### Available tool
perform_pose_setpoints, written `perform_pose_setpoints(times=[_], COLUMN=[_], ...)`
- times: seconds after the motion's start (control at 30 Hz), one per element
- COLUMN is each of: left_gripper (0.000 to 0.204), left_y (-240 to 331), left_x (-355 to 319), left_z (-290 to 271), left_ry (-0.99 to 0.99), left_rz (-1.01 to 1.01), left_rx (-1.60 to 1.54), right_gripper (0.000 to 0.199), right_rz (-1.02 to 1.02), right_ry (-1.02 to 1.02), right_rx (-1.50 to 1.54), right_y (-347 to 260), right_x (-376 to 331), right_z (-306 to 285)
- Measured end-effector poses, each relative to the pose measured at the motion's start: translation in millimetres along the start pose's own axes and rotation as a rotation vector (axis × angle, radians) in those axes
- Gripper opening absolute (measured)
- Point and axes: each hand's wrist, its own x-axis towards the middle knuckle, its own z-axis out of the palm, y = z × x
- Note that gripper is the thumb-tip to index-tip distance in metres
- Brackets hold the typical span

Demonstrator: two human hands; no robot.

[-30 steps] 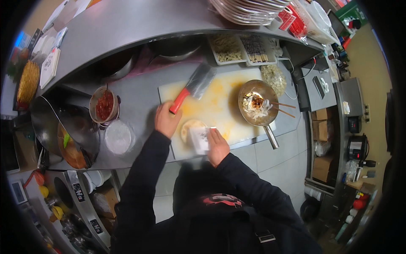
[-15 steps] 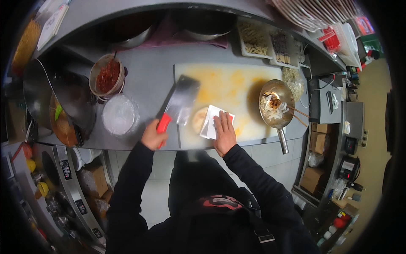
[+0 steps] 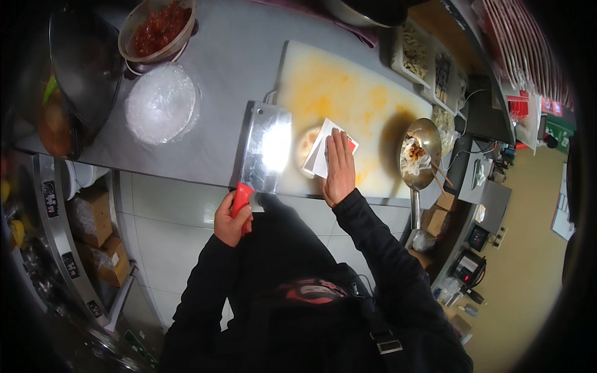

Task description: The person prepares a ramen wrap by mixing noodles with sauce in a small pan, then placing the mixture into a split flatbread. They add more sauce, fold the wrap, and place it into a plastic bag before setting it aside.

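The floor (image 3: 168,248) is laid with pale tiles and bordered by a grey counter (image 3: 224,118). At the right, a beige wall (image 3: 528,255) is fitted with a socket (image 3: 499,237). Cartons (image 3: 96,217) are kept low at the left.

Glare whitens the cleaver blade (image 3: 268,149), shadow falls left of the pan (image 3: 429,137), and the corners fade black.

Restaurant-type kitchen: cleaver (image 3: 267,149), cutting board (image 3: 367,93), food trays (image 3: 410,76), stacked plates (image 3: 521,50), long grey worktop (image 3: 227,87)
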Motion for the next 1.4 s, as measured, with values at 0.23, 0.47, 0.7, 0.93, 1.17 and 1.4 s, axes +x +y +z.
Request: perform_pose_setpoints(times=[0.23,0.47,0.7,0.93,1.17,1.4], left_gripper=[0.072,0.068,0.067,0.064,0.065,0.067], left_y=[-4,-11,-4,15,19,12], left_x=[-3,0,-1,18,-3,2], left_z=[7,16,20,34,47,61], left_ry=[-0.009,-0.04,-0.031,-0.053,0.026,-0.059], left_rz=[0.027,0.006,-0.01,0.042,-0.118,0.04], left_rx=[-0.076,-0.126,-0.069,-0.019,0.157,0.147], right_gripper=[0.079,0.085,0.07,0.066,0.067,0.069], right_rz=[-0.021,-0.053,-0.07,-0.055,-0.046,-0.029], right_ry=[-0.049,-0.011,-0.015,-0.023,-0.074,-0.075], right_rx=[0.022,-0.011,-0.02,0.031,0.045,0.079], right_y=[9,5,6,9,10,12], right_x=[3,5,8,9,10,10], right_z=[6,9,9,8,4,4])
